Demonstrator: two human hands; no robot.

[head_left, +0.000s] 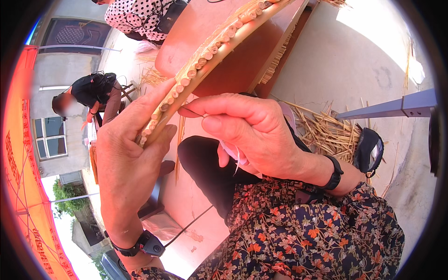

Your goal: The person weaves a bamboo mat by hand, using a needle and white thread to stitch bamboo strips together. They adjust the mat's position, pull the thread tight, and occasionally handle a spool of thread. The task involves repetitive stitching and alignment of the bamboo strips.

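The pale yellow mat of straight plant stalks, its edge showing a row of round cut ends beside a smooth pale band (213, 48), slants from the near left to the far right, raised in front of the glossy reddish-brown desk (242, 70). I have the left hand (126, 147) gripping its near end, thumb on the right side and fingers on the left. The right hand (261, 128) is just to the right of the band; I see the index finger reaching toward it, the thumb below and the other fingers curled. A thin dark line shows by the index fingertip, but from here I cannot tell what it is or whether this hand grips it.

Both wrists wear black bands, and on the left one I make out a small black box (152, 246). Below the hands I see the wearer's dark cloth with orange and beige flowers (308, 228). On the floor to the right lies a heap of loose straw-coloured stalks (326, 133), near a blue-grey metal bar (392, 109). Far left, a person in black (88, 91) bends forward; farther off is another in a white top with black dots (135, 18).
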